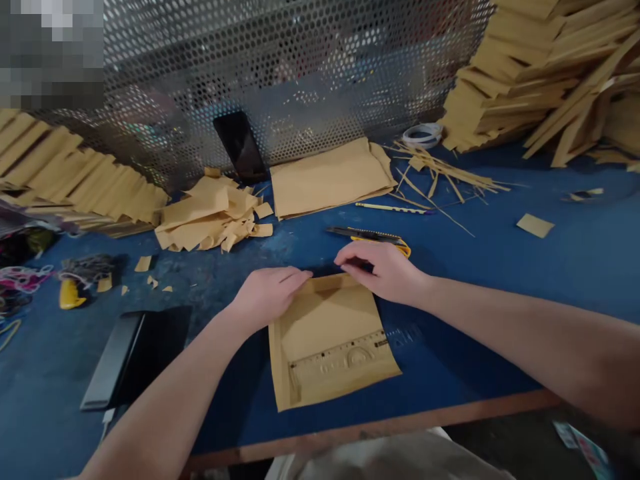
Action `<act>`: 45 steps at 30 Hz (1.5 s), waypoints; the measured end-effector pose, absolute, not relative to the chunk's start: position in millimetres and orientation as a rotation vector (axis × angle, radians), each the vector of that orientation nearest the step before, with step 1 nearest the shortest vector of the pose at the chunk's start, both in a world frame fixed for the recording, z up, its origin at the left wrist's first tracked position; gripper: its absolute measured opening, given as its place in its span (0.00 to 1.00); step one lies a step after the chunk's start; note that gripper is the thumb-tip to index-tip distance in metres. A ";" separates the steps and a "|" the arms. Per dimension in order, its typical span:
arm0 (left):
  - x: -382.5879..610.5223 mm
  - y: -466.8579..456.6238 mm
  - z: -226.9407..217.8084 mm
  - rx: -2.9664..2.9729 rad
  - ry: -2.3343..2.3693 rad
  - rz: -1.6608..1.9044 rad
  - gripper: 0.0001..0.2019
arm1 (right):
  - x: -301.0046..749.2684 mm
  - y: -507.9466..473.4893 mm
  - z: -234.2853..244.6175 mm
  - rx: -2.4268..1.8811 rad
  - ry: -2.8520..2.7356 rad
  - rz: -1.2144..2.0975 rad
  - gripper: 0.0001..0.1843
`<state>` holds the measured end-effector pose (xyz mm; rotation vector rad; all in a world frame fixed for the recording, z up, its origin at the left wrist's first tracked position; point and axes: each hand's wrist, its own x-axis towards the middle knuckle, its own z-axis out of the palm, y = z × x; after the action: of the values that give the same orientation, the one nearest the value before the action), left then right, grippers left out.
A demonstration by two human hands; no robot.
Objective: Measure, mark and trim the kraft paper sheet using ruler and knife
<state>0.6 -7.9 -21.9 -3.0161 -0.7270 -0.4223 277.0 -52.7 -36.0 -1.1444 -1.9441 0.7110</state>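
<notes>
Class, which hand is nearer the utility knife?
Right: the right hand is close beside the utility knife; the left hand is farther off, to its left.

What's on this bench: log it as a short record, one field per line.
Left hand: at the far edge of the brown paper, toward its left
Right hand: at that edge's right end
Clear ruler: flat on the paper, right end past its edge
Cutter: just beyond the right hand
Pencil: beyond the cutter
Dark phone: leaning on the perforated panel
</notes>
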 end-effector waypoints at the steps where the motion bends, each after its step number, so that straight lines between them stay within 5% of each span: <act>1: -1.2 -7.2 -23.0 -3.042 -0.748 -0.452 0.13 | 278.8 -52.2 -34.6 -1.146 -1.942 0.661 0.09; 11: -1.5 -5.5 -21.9 -3.161 -0.857 -0.692 0.08 | 285.8 -76.2 10.2 -1.000 -2.103 0.569 0.07; 19: -2.9 -3.0 -21.1 -2.905 -0.762 -0.651 0.11 | 276.0 -97.3 -24.1 -0.453 -2.793 0.335 0.10; 31: 39.1 -38.8 -18.4 -2.905 -0.703 -0.340 0.16 | 299.1 -73.5 -26.0 -0.818 -2.611 0.115 0.14; 39: 34.0 -40.7 -33.6 -2.971 -0.742 -0.398 0.19 | 384.0 1.4 -20.2 -1.633 -2.365 -0.065 0.15; 45: 37.3 -41.7 -31.4 -3.045 -0.637 -0.496 0.19 | 390.8 10.9 -36.6 -1.762 -2.375 -0.051 0.14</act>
<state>37.3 -41.7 -31.4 -3.0450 -0.6370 -0.4963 390.8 10.9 -36.6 -1.7620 -2.3753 -0.0510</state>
